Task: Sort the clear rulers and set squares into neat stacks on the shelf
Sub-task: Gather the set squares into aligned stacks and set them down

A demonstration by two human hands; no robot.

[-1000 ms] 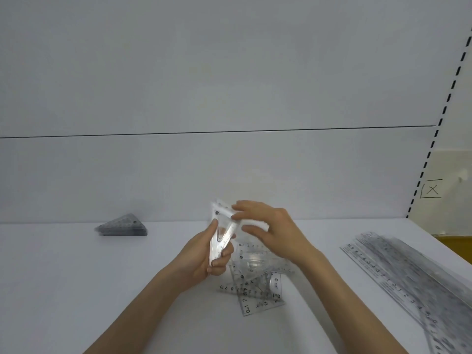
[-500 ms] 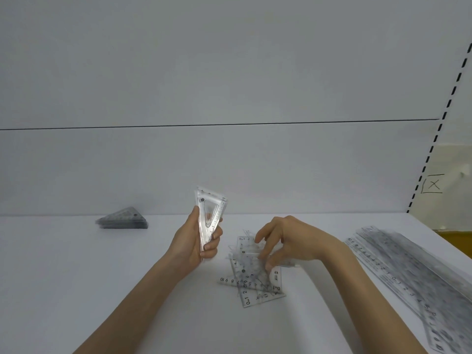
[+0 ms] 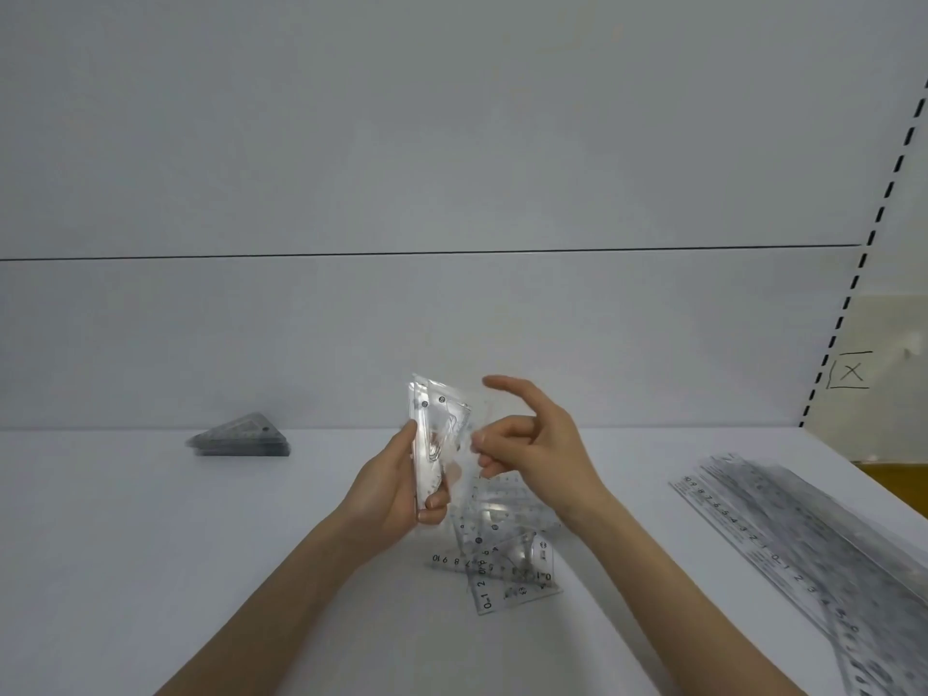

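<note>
Left hand point(image 3: 386, 489) grips a small stack of clear set squares point(image 3: 433, 434) upright, fingers curled round it. Right hand point(image 3: 537, 444) pinches another set square point(image 3: 476, 424) alongside, index finger raised.

Two hands show, a left hand point(image 3: 389, 487) and a right hand point(image 3: 540, 444), with one held bunch of set squares point(image 3: 436, 434), one loose heap point(image 3: 507, 560), one stack of set squares point(image 3: 241, 439) and one stack of rulers point(image 3: 803, 535); the pieces in each cannot be counted.
</note>
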